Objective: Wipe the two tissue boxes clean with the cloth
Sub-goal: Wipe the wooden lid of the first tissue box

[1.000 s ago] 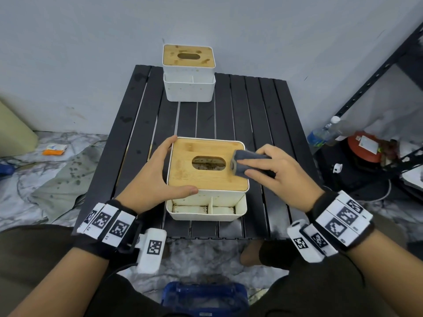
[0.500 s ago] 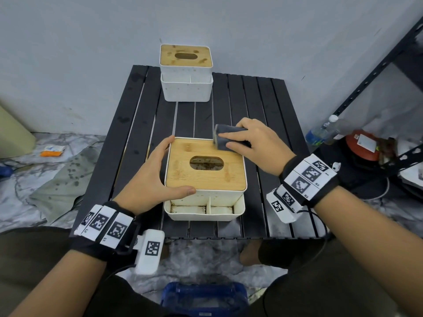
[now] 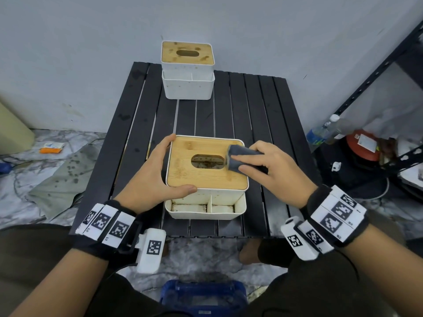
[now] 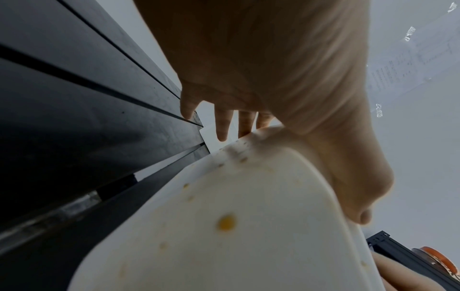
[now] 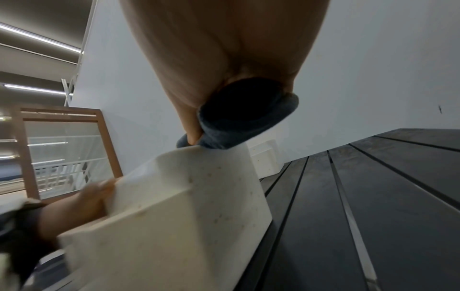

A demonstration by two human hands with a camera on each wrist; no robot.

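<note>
The near tissue box [image 3: 183,172], white with a bamboo lid and an oval slot, stands at the table's front; its stained white wall [image 4: 224,226] [image 5: 186,206] fills both wrist views. My left hand [image 3: 155,175] grips its left side, thumb along the front edge, fingers [image 4: 221,126] down the far side. My right hand [image 3: 270,168] holds a folded dark grey cloth [image 3: 238,156] [image 5: 239,122] and presses it on the lid just right of the slot. A second tissue box [image 3: 187,69] with a spotted bamboo lid stands at the table's far edge.
The black slatted table [image 3: 263,110] stands against a grey wall. On the floor to the right are a plastic bottle [image 3: 322,131], a red-lidded container [image 3: 364,145] and a black metal rack [image 3: 377,69]. A blue object [image 3: 201,296] lies below, between my knees.
My right hand moved the cloth from the lid's right edge up to its far right corner, then back down beside the slot. The left hand kept its grip on the box.
</note>
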